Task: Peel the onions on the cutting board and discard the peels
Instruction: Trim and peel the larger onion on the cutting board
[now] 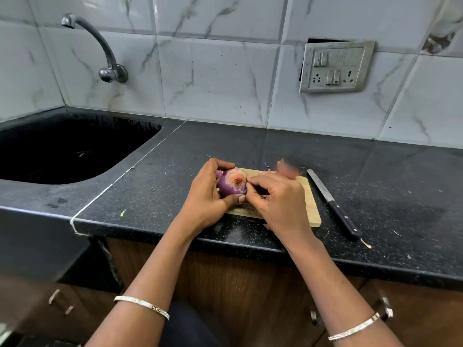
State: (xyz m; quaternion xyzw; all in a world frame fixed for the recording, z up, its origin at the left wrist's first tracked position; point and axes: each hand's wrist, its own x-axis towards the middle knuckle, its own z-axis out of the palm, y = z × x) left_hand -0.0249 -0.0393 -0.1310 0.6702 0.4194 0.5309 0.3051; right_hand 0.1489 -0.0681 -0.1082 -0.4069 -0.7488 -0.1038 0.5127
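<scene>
A purple onion [231,184], with its cut root end facing up, is held just above the wooden cutting board [312,209]. My left hand [209,196] grips it from the left, thumb under its front. My right hand [278,199] has its fingers curled against the onion's right side, pinching at the skin by the root end. Loose pinkish peels [285,170] lie blurred at the board's far edge. Part of the board is hidden under my hands.
A black-handled knife [334,204] lies on the black counter [175,171] right of the board, blade pointing away. A black sink [62,149] with a wall tap [100,46] sits at the left. Small peel scraps dot the counter near its front edge.
</scene>
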